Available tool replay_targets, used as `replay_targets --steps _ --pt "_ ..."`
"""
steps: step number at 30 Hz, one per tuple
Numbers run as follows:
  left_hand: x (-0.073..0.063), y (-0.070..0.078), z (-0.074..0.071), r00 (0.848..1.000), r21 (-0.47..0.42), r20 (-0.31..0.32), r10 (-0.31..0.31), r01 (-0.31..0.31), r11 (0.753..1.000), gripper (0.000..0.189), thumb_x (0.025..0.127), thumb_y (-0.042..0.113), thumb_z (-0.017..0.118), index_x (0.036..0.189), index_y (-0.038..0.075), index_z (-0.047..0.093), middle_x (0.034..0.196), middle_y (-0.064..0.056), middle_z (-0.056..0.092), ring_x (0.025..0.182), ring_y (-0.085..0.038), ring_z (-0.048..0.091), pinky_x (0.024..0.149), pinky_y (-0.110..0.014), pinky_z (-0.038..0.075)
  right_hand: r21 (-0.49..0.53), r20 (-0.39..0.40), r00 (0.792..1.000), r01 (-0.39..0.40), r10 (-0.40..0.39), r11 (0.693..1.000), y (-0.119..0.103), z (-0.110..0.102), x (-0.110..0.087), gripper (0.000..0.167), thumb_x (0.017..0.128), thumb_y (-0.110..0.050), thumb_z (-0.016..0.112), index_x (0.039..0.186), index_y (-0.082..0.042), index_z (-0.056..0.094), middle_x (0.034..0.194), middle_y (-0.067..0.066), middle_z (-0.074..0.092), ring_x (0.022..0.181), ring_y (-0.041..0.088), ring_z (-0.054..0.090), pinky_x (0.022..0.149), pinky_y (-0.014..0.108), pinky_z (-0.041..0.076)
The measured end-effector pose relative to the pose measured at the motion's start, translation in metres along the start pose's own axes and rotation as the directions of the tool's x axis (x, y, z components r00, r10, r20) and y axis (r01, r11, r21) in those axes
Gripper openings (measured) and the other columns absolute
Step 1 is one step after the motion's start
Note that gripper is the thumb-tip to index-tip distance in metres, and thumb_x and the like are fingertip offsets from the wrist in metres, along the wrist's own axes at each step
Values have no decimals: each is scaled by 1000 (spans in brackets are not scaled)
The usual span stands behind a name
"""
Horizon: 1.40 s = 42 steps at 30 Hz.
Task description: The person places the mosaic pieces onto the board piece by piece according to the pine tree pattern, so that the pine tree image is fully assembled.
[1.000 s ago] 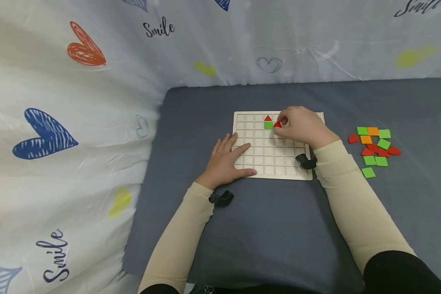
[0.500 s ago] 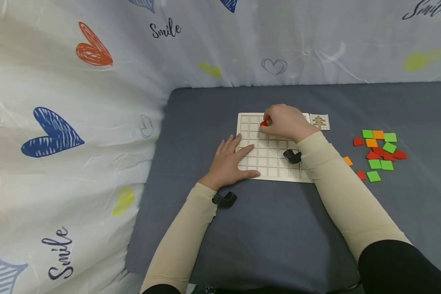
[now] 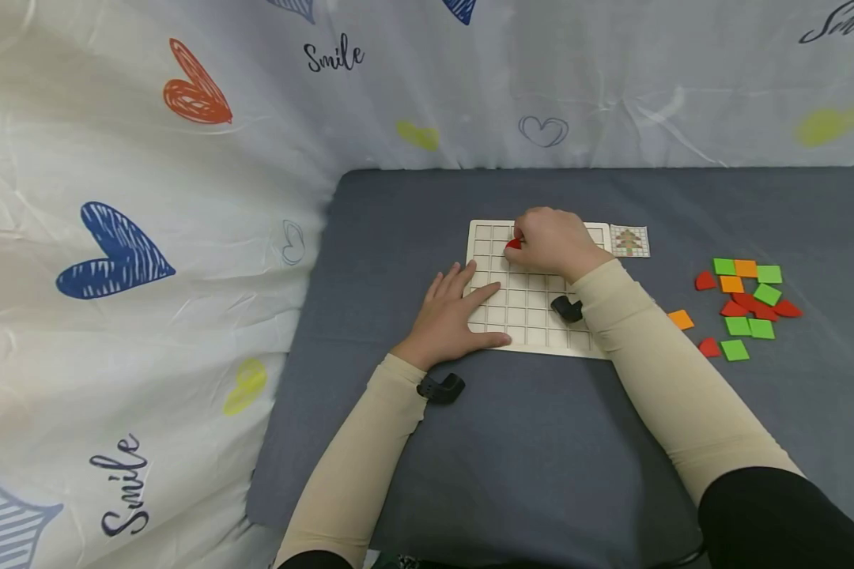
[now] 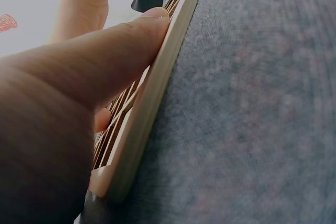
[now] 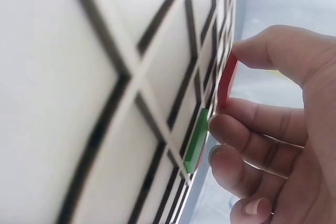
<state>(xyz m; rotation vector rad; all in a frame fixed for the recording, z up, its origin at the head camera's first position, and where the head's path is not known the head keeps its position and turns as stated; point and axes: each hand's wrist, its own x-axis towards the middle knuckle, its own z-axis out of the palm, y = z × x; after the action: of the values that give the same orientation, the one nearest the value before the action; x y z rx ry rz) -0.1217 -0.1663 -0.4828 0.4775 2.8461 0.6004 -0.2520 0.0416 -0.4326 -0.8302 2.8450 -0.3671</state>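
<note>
A pale gridded board (image 3: 534, 316) lies on the grey cloth. My left hand (image 3: 450, 320) rests on its left edge with fingers spread; in the left wrist view the thumb (image 4: 121, 45) lies along the board's rim. Over the upper part of the board, my right hand (image 3: 557, 243) pinches a red tile (image 3: 514, 244) between thumb and fingers. The right wrist view shows that red tile (image 5: 227, 80) held on edge at the grid, with a green tile (image 5: 197, 142) set in a cell beside it. In the head view my right hand hides the green tile.
A small card with a tree picture (image 3: 629, 241) lies against the board's upper right. Further right are loose green tiles (image 3: 735, 350), red tiles (image 3: 743, 304) and orange tiles (image 3: 731, 284). One orange tile (image 3: 680, 319) sits close to the right sleeve. A printed white curtain (image 3: 398, 95) borders the table.
My right hand has moved left across the board with the red tile, from the right of the green tile to its left, uncovering the card. My left hand stays on the board.
</note>
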Motion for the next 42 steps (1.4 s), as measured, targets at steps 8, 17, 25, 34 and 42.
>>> replay_targets --steps 8,17,25,34,42 --pt "0 2 0 1000 -6 0 0 0 1000 93 85 78 69 163 36 40 178 -3 6 164 -23 -3 131 -41 -8 -24 -5 1000 1 -1 1000 0 1 -2 30 96 -36 67 77 -13 65 77 6 60 67 24 57 57 41 47" --pt "0 2 0 1000 -9 -6 4 -4 1000 93 86 77 70 163 35 41 178 -4 7 164 -24 -2 132 -42 -7 -18 6 1000 -19 20 1000 2 1 -4 30 97 -36 66 93 -8 75 92 11 69 76 27 64 65 48 56" --pt "0 0 1 1000 -9 -6 1 -1 1000 93 85 77 69 163 35 41 178 -4 7 164 -24 -2 132 -42 -7 23 0 1000 -8 8 1000 5 2 -6 27 98 -32 68 97 -7 78 91 10 71 78 26 64 69 49 57" --pt "1 1 0 1000 -10 -1 -4 3 1000 93 85 78 69 163 35 40 178 -4 7 164 -24 -3 132 -43 -7 83 29 1000 -13 10 996 6 0 -7 26 98 -25 74 115 -5 78 107 14 74 91 31 68 83 52 58" --pt "2 -1 2 1000 -13 -5 -1 1 1000 94 85 79 69 163 36 40 178 -3 6 164 -23 -3 132 -42 -7 110 18 1000 9 -11 994 9 2 -7 24 97 -21 76 115 -5 78 99 13 73 85 28 64 79 46 55"
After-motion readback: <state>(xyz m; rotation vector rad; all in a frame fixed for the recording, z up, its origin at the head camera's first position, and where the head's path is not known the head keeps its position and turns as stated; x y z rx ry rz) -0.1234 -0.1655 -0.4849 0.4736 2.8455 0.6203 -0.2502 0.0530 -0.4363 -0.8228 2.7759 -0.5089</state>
